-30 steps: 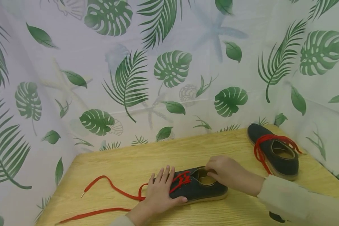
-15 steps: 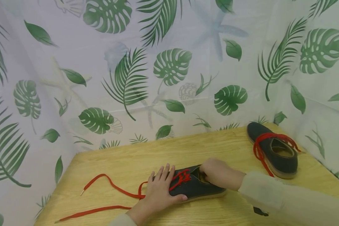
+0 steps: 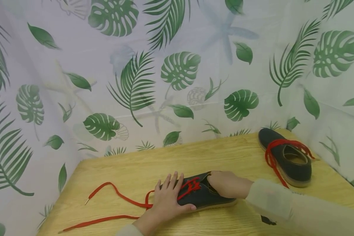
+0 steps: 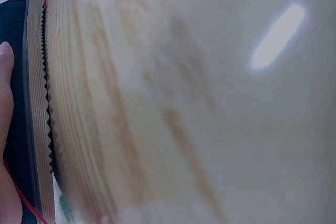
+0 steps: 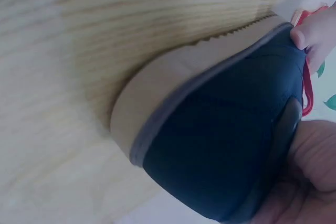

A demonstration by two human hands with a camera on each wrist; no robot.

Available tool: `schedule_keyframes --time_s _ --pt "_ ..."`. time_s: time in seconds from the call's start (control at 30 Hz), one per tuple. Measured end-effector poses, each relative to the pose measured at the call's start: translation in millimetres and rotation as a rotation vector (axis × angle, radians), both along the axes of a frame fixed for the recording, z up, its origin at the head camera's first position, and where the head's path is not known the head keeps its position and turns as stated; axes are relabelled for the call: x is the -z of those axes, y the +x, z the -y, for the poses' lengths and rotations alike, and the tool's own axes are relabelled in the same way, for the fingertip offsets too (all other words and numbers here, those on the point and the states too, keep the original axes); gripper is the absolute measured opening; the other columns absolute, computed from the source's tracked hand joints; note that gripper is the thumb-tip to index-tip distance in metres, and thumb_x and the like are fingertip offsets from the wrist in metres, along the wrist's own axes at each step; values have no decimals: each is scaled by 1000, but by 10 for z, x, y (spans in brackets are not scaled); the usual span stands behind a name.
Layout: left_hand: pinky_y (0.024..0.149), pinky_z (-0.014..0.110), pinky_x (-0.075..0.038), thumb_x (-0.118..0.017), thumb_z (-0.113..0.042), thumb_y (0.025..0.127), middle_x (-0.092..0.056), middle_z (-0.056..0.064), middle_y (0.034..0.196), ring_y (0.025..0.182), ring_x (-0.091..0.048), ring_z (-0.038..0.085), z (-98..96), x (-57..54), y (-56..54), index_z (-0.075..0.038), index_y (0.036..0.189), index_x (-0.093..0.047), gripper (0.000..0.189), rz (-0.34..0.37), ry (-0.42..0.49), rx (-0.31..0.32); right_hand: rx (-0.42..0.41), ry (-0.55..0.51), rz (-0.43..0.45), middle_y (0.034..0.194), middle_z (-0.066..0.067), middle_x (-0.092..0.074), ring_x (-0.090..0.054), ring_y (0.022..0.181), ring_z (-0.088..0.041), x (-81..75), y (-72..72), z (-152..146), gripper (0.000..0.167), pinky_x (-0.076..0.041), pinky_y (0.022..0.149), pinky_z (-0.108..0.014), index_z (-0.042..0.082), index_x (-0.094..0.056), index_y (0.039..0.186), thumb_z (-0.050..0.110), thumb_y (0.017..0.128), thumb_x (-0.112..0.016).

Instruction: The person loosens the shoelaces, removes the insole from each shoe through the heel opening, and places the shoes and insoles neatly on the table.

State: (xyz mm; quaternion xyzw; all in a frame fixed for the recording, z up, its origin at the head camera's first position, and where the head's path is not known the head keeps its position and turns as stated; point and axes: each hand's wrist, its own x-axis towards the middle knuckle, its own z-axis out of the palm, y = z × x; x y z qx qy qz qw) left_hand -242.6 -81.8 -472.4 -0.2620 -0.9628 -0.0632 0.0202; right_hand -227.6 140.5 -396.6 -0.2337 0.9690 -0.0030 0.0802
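Note:
A dark navy shoe (image 3: 215, 200) with a pale sole and red laces (image 3: 191, 186) lies sideways on the table, toe to the left. My left hand (image 3: 168, 196) rests across its toe end, fingers straight and spread, thumb along the near side. My right hand (image 3: 227, 184) reaches into the foot opening; its fingers are hidden inside. In the right wrist view, the heel (image 5: 210, 145) fills the middle, with my right hand (image 5: 315, 166) at the collar. Only part of my left hand (image 4: 8, 103) shows in the left wrist view, against the shoe's side.
A second navy shoe (image 3: 298, 172), with red laces (image 3: 278, 144) draped over it, stands at the back right of the wooden table (image 3: 129, 170). Two loose lace ends (image 3: 103, 219) trail left from the first shoe. A leaf-patterned cloth (image 3: 194, 82) hangs behind.
My right hand has moved from the rim at the heel into the shoe's opening, going slightly left and down. My left hand and both shoes stay where they were.

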Motion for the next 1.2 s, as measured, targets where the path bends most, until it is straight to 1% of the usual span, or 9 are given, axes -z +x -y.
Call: schedule_keyframes --time_s 0.1,0.23,0.4,0.47,0.53,0.7,0.8,0.9,1.2 --pt "108 62 -20 -44 -85 71 -17 5 158 143 -20 32 -4 1 3 -25 154 -10 108 -7 -5 -3 -10 40 51 100 -16 -64 -63 93 -31 -11 -6 4 4 -54 76 -41 1 -63 92 -1 89 -61" --pt "108 62 -20 -46 -84 71 -18 6 158 143 -21 32 -14 3 12 -23 154 -12 107 -11 -8 -11 -35 -32 97 86 -9 -63 -63 81 -25 -14 -40 -36 8 -53 71 -37 6 -61 86 -1 90 -59" --pt "108 61 -22 -44 -85 71 -21 7 157 142 -23 32 -33 15 21 -21 153 -17 108 -16 -9 -27 -108 -306 96 73 4 -58 -52 63 -7 -18 -134 -188 14 -45 58 -24 11 -60 78 2 90 -60" --pt "108 60 -22 -42 -86 71 -21 7 157 142 -23 31 -38 19 17 -21 153 -18 108 -20 -15 -36 -142 -438 104 74 6 -59 -48 63 -2 -28 -187 -248 12 -43 57 -21 10 -63 79 5 89 -62" --pt "108 60 -23 -40 -88 70 -21 6 157 142 -23 30 -39 19 13 -22 153 -18 108 -22 -24 -44 -168 -525 108 77 5 -61 -49 66 -1 -47 -229 -288 8 -44 59 -19 9 -65 81 6 89 -64" --pt "108 60 -23 -36 -89 69 -21 6 157 142 -23 30 -39 30 6 -23 153 -19 109 -24 -42 -53 -125 -654 179 83 1 -67 -55 72 -3 -79 -284 -336 4 -48 62 -21 5 -69 85 8 87 -66" --pt "108 60 -23 -36 -89 69 -22 6 157 142 -23 30 -31 40 8 -23 153 -19 108 -31 -42 -57 -83 -686 212 84 -1 -68 -58 73 -5 -87 -309 -328 4 -50 63 -22 4 -70 87 5 86 -67" --pt "108 61 -22 -39 -89 69 -23 6 156 142 -24 31 -28 40 19 -23 153 -19 108 -36 -41 -65 -52 -676 195 84 -2 -69 -59 73 -7 -104 -323 -300 3 -51 64 -23 3 -71 86 4 84 -68" --pt "108 61 -21 -41 -88 68 -25 6 156 142 -24 31 -23 36 33 -23 152 -21 109 -49 -46 -79 -3 -576 36 83 -4 -70 -62 76 -15 -178 -328 -229 3 -52 67 -30 2 -72 83 5 82 -71"
